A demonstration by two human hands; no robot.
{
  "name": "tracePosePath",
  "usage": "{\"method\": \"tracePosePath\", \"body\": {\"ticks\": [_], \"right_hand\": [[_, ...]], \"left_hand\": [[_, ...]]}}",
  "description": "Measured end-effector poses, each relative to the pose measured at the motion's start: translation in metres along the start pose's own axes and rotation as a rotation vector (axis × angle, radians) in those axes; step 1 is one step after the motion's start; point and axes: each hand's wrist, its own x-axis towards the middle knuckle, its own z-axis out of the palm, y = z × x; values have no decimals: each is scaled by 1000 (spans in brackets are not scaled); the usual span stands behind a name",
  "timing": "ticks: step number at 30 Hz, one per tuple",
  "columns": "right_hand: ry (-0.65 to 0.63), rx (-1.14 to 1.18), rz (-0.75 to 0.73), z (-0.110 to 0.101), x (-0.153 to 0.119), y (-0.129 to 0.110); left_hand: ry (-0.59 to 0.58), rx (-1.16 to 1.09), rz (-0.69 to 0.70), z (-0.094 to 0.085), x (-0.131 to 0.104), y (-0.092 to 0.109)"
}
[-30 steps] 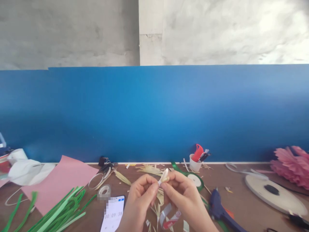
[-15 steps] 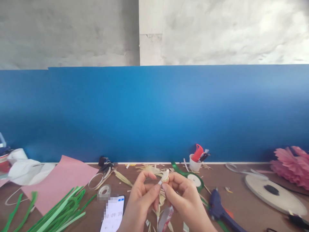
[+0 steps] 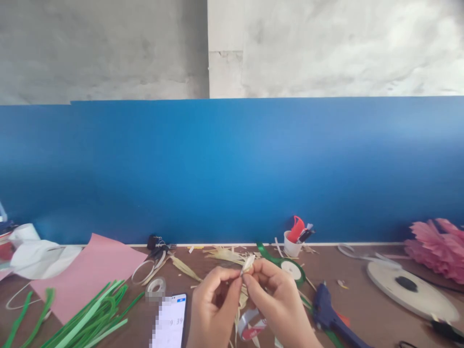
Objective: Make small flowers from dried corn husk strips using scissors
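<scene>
A small, pale, pointed bundle (image 3: 248, 264), apparently folded dried husk, sticks up between my two hands. My left hand (image 3: 217, 302) pinches its lower left side between thumb and index finger. From the other side, my right hand (image 3: 277, 302) grips it, thumb in front and curled fingers behind. The fingertips of both hands almost meet and hide its base. Below them shows a curved white band with red print (image 3: 251, 331); whether it hangs from the bundle I cannot tell. Pale dried husk strips (image 3: 226, 253) lie on the table behind and beneath my hands.
To the left are green pipe cleaners (image 3: 96, 314), pink paper (image 3: 87, 278), a tape roll (image 3: 155, 286) and a phone (image 3: 170, 321). On the right lie a green ribbon spool (image 3: 293, 270), a blue glue gun (image 3: 328, 309), a white cup of pens (image 3: 292, 246) and a beige disc (image 3: 391, 278).
My left index finger has come down from its raised position to close against the thumb at the bundle. The printed white band has swung into a curl. My right hand has barely moved.
</scene>
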Motion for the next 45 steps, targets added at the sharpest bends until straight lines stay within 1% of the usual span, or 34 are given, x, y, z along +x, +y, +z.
{"method": "tracePosePath", "body": {"ticks": [3, 4, 6, 8, 10, 13, 15, 17, 20, 25, 28, 30, 32, 37, 39, 42, 45], "right_hand": [[-10, -11, 3, 0, -1, 1], [-13, -11, 2, 0, -1, 1], [-12, -11, -2, 2, -2, 1], [5, -17, -6, 5, -3, 1], [21, 0, 21, 8, -3, 2], [11, 91, 76, 9, -2, 3], [-20, 135, 84, 7, 0, 4], [-49, 136, 72, 5, 1, 4], [-42, 96, 43, 4, 1, 2], [0, -46, -79, 4, -1, 2], [-14, -165, -167, 2, 0, 4], [-32, -215, -204, 1, 0, 5], [-24, -218, -211, 2, 1, 6], [3, -129, -151, 6, 0, 9], [2, -107, -117, 8, 0, 10], [2, -106, -102, 7, 1, 12], [-43, -154, -131, 3, 3, 11]], "left_hand": [[-36, 3, 39, -1, 3, 2], [-31, 12, 51, -1, 3, 3], [23, 58, 77, -1, 2, 2], [107, 121, 96, 0, 0, 2], [171, 165, 109, 1, -2, 3], [190, 171, 122, 1, -4, 6], [153, 128, 111, 0, -3, 8], [77, 47, 75, -2, -1, 9], [-32, -60, 22, -4, 4, 9], [-80, -63, 0, -9, 10, 6], [-95, -20, 6, -11, 12, 4], [-120, 33, 48, -12, 12, 2], [-128, 82, 133, -13, 12, 0], [-80, 233, 428, -13, 11, -5], [-56, 297, 507, -13, 10, -6], [-40, 323, 530, -14, 10, -6], [-62, 319, 462, -16, 11, -5]]}}
